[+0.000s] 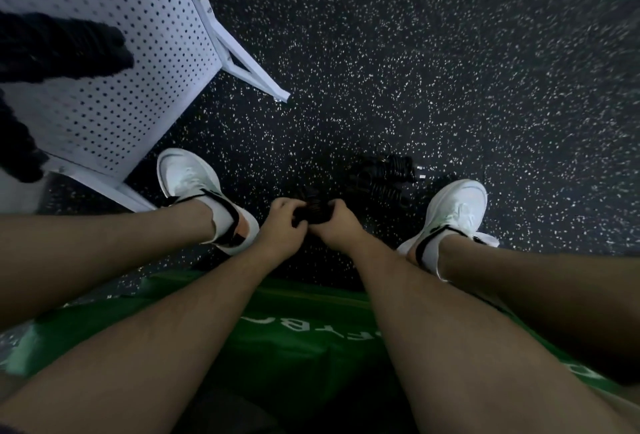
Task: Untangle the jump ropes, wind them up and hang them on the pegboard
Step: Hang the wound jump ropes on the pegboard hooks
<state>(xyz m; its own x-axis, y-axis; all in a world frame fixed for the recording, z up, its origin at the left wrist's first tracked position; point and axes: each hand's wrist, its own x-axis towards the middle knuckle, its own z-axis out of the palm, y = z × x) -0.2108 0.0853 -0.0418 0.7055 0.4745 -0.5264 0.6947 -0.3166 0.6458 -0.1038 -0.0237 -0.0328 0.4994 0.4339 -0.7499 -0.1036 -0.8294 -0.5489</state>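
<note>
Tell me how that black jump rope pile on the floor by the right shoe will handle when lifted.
The rope pile lies in loose coils and loops, so it is probably floppy and will sag and trail. Its strands overlap, so it may come up tangled. Thin strands suggest it is light, like the held rope bundle.

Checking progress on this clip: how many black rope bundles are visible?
2. The held bundle is gripped by the left hand and right hand; the floor bundle lies beside the right shoe. Dark shapes against the pegboard may be more rope; too blurred to tell.
</note>
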